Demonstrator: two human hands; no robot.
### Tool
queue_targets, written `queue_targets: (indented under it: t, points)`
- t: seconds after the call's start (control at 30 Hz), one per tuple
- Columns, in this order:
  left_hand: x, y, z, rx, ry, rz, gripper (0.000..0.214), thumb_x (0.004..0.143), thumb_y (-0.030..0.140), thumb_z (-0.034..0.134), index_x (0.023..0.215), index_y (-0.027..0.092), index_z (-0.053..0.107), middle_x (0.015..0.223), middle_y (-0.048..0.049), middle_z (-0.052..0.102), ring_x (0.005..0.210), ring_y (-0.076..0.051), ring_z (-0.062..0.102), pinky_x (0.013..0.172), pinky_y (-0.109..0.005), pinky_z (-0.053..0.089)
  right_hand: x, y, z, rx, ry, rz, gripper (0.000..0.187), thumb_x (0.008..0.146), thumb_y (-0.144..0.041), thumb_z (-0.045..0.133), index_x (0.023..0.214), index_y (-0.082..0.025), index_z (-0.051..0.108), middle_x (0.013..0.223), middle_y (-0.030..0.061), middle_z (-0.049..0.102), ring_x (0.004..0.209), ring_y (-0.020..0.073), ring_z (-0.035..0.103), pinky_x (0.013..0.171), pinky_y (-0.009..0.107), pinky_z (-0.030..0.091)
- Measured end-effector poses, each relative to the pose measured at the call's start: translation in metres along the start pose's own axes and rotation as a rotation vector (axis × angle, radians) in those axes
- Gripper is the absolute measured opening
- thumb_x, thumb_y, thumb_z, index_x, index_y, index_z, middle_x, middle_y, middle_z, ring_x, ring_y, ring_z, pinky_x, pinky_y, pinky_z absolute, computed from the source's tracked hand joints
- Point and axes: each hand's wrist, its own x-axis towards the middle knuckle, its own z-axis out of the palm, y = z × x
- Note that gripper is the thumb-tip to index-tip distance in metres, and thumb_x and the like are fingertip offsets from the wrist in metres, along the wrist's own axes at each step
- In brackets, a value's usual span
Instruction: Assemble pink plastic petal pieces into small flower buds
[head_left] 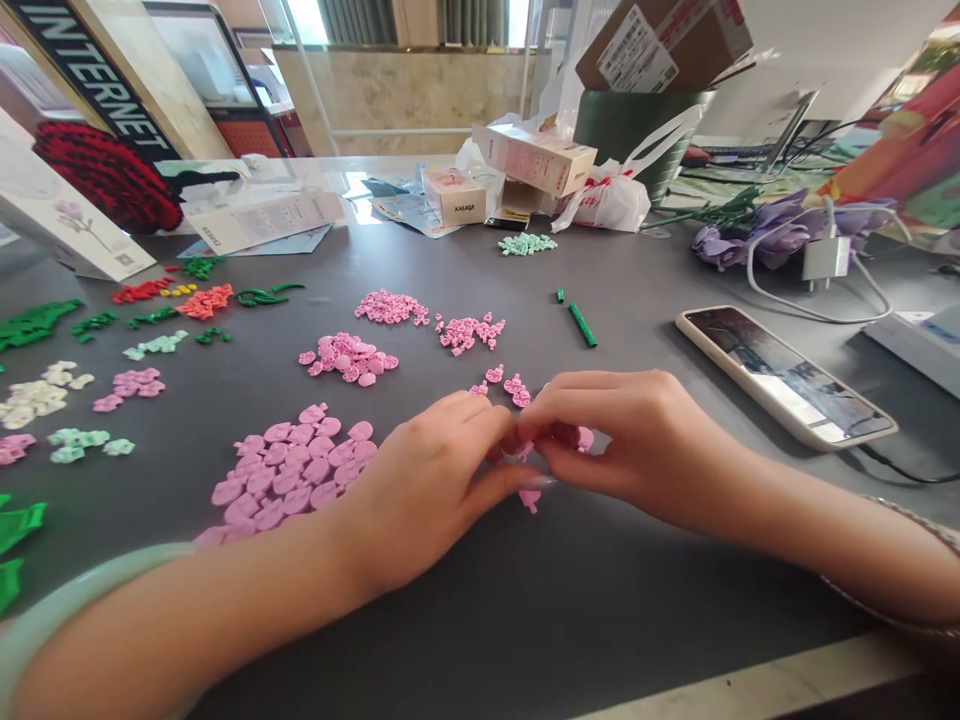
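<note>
My left hand [442,470] and my right hand [622,430] meet over the near middle of the table, fingertips pinched together. A small pink plastic piece [524,451] shows between the fingertips, partly covered by them. Another pink piece [585,438] peeks out behind my right thumb, and one more pink piece [529,499] lies just below the fingertips. Beyond the hands are a few small pink assemblies [516,388]. A heap of flat pink petal pieces [296,465] spreads left of my left hand, its near edge hidden by my forearm.
Smaller pink heaps [390,308] lie farther back, with green rods [581,325] to their right. Red, green, white and mint pieces [155,344] cover the left. A phone [787,375] rests at right, near purple flowers [780,230]. Boxes [534,157] and bags stand behind.
</note>
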Motion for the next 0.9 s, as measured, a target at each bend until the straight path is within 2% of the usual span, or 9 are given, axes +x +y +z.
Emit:
queue_targets:
  t: [0.17, 0.33, 0.53, 0.73, 0.8, 0.9]
  points:
    - [0.001, 0.0017, -0.0025, -0.133, 0.012, 0.02, 0.02, 0.089, 0.03, 0.055, 0.075, 0.017, 0.051, 0.068, 0.0045, 0.053, 0.067, -0.012, 0.05, 0.065, -0.022, 0.039, 0.0005, -0.0028, -0.0026, 0.018, -0.007, 0.022, 0.013, 0.082, -0.008, 0.054, 0.079, -0.015, 0.065, 0.066, -0.0016, 0.058, 0.058, 0.006, 0.051, 0.055, 0.014, 0.039]
    - [0.0017, 0.003, -0.0039, -0.191, 0.009, -0.02, 0.02, 0.089, 0.028, 0.054, 0.072, 0.018, 0.05, 0.07, 0.0037, 0.055, 0.068, -0.012, 0.052, 0.066, -0.022, 0.04, 0.0012, -0.0046, -0.0047, 0.016, 0.005, 0.049, 0.013, 0.083, -0.01, 0.052, 0.078, -0.015, 0.063, 0.07, -0.0006, 0.062, 0.059, 0.0062, 0.053, 0.056, 0.015, 0.041]
    - [0.002, 0.0065, -0.0053, -0.237, -0.058, -0.057, 0.015, 0.088, 0.03, 0.052, 0.079, 0.018, 0.054, 0.076, 0.0018, 0.059, 0.069, -0.012, 0.052, 0.069, -0.023, 0.042, 0.0006, -0.0064, -0.0053, -0.001, 0.013, 0.141, 0.008, 0.083, -0.015, 0.052, 0.079, -0.018, 0.059, 0.069, -0.0016, 0.061, 0.058, 0.0074, 0.053, 0.055, 0.017, 0.042]
    - [0.0, 0.0072, -0.0063, -0.207, -0.004, 0.005, 0.004, 0.079, 0.014, 0.048, 0.079, 0.017, 0.051, 0.076, 0.0008, 0.056, 0.07, -0.012, 0.05, 0.068, -0.023, 0.04, -0.0001, -0.0042, -0.0049, -0.001, 0.003, 0.042, 0.014, 0.084, -0.01, 0.05, 0.077, -0.016, 0.06, 0.076, 0.0011, 0.063, 0.063, 0.0076, 0.055, 0.061, 0.017, 0.044]
    - [-0.0002, 0.0074, -0.0071, -0.235, -0.004, 0.01, 0.005, 0.081, 0.016, 0.047, 0.078, 0.017, 0.051, 0.075, 0.0013, 0.055, 0.069, -0.012, 0.05, 0.068, -0.023, 0.04, -0.0006, -0.0033, -0.0047, -0.003, -0.001, 0.02, 0.015, 0.085, -0.01, 0.05, 0.079, -0.016, 0.062, 0.079, 0.0021, 0.064, 0.065, 0.0081, 0.056, 0.061, 0.017, 0.045]
    - [0.0007, 0.0078, -0.0074, -0.263, -0.015, -0.031, 0.019, 0.09, 0.022, 0.042, 0.074, 0.017, 0.051, 0.069, 0.0027, 0.053, 0.065, -0.01, 0.049, 0.065, -0.021, 0.039, -0.0014, -0.0027, -0.005, -0.009, 0.01, 0.005, 0.017, 0.085, -0.011, 0.05, 0.082, -0.017, 0.065, 0.082, 0.003, 0.066, 0.067, 0.0088, 0.058, 0.062, 0.018, 0.045]
